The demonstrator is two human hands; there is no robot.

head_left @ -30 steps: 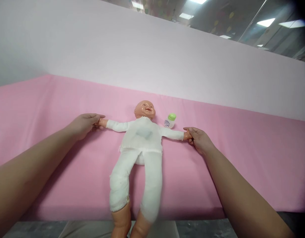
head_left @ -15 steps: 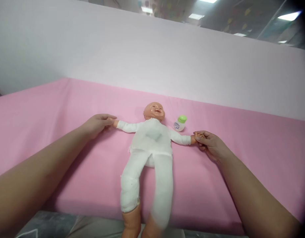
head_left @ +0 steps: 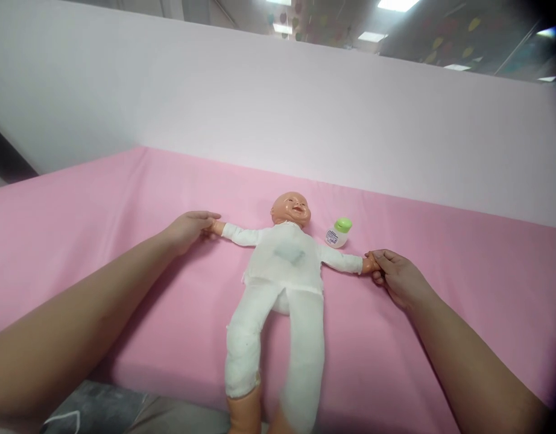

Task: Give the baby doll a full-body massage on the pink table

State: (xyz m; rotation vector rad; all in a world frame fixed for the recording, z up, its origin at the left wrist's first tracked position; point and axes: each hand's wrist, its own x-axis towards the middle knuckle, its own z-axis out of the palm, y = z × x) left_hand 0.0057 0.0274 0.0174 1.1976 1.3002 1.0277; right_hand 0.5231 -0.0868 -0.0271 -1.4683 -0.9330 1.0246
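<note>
Shifted right in view, doll (head_left: 284, 265) lies on pink sheet (head_left: 441, 337) below wall (head_left: 305, 108).

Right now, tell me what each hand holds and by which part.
The left hand grips one hand of the doll; the right hand grips its other hand.

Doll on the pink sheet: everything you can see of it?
The doll lies face up on the pink sheet, arms spread, bald plastic-looking head farthest from the camera. A white cloth suit covers torso, arms and legs; bare lower legs overhang the near edge. The left hand grips one doll hand, the right hand the other.
</note>
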